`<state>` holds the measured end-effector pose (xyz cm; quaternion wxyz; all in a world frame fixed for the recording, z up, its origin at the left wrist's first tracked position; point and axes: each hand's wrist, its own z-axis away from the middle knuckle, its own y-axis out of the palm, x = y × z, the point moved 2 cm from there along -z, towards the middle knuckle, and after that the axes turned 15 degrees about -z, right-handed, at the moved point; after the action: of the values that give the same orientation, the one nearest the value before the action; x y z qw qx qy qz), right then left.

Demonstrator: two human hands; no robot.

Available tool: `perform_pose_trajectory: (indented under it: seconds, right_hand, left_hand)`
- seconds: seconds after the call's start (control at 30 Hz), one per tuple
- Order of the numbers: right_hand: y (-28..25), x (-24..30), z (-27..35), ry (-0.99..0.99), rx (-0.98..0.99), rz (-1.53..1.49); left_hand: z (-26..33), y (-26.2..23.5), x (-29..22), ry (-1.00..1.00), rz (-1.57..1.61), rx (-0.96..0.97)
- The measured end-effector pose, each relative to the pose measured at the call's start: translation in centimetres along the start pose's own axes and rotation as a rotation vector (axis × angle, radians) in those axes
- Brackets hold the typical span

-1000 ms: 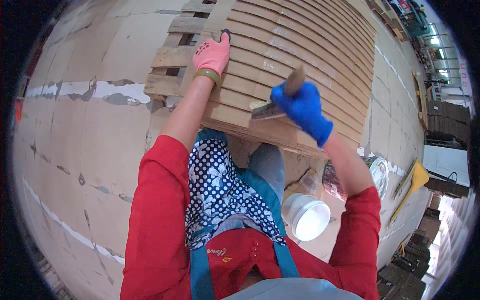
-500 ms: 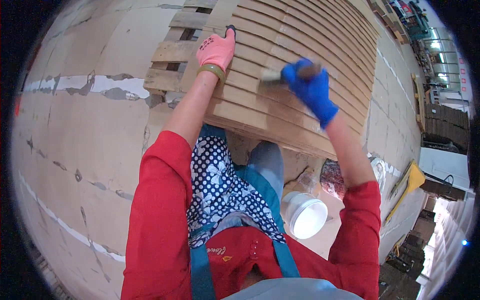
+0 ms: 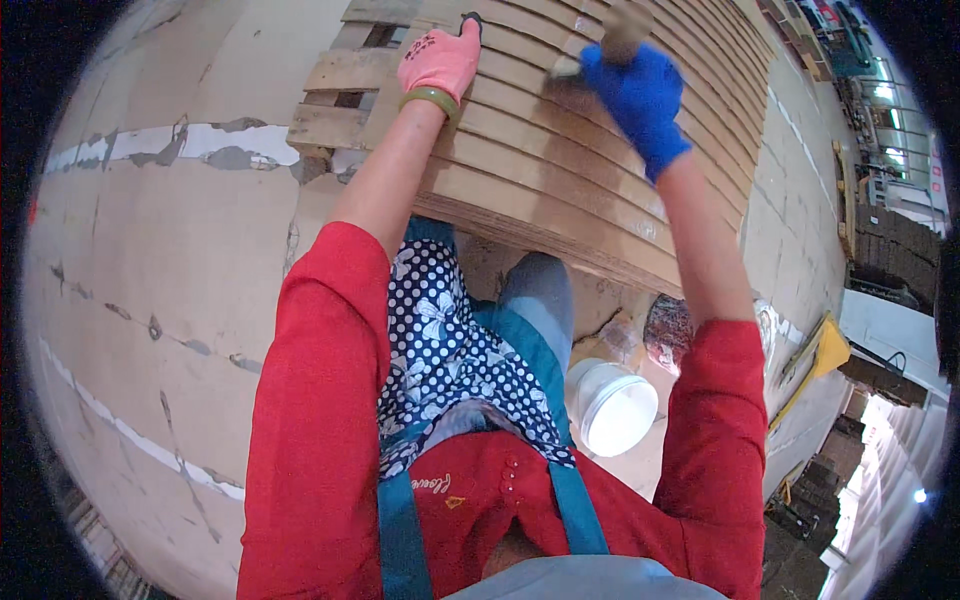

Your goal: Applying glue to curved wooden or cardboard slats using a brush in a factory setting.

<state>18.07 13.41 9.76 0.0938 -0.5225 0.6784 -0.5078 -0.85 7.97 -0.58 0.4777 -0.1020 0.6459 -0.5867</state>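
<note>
Overlapping brown cardboard sheets (image 3: 520,150) lie in a stepped, fanned stack in front of me. My left hand (image 3: 440,62), in a pink glove with a dark fingertip, rests on the sheets near their left edge. One of its digits stretches out; the others are mostly hidden behind the back of the hand. In a blue glove, my right hand (image 3: 640,100) is closed around a brush (image 3: 627,28), blurred by motion, with a brown handle. The brush's pale end (image 3: 568,68) is low over the middle of the sheets. A darker, wet-looking patch shows beside it.
Under the stack's left side is a wooden pallet (image 3: 330,125). A white bucket (image 3: 617,412) stands on the floor by my legs, near a wrapped roll-like bundle (image 3: 668,332). Farther right are a yellow stand (image 3: 830,345) and dark stacked cardboard (image 3: 895,250).
My right hand has moved away from me and slightly right with the brush. The left hand sits higher in the picture, still on the sheets, as the whole view has shifted a little.
</note>
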Motion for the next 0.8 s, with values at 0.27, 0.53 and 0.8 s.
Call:
perform_pose_trajectory:
  seconds: [0.27,0.53,0.8]
  right_hand:
    - [1.3,4.1,11.8,-0.063,0.123,-0.585]
    - [0.1,1.9,4.2,-0.041,-0.058,-0.050]
    - [-0.6,4.8,11.7,-0.013,0.191,-0.587]
  left_hand:
    - [1.4,-1.1,-0.1,0.019,0.026,-0.075]
    - [1.4,-1.6,-1.1,0.008,0.036,-0.034]
    - [0.3,-0.5,-0.4,0.010,-0.007,-0.102]
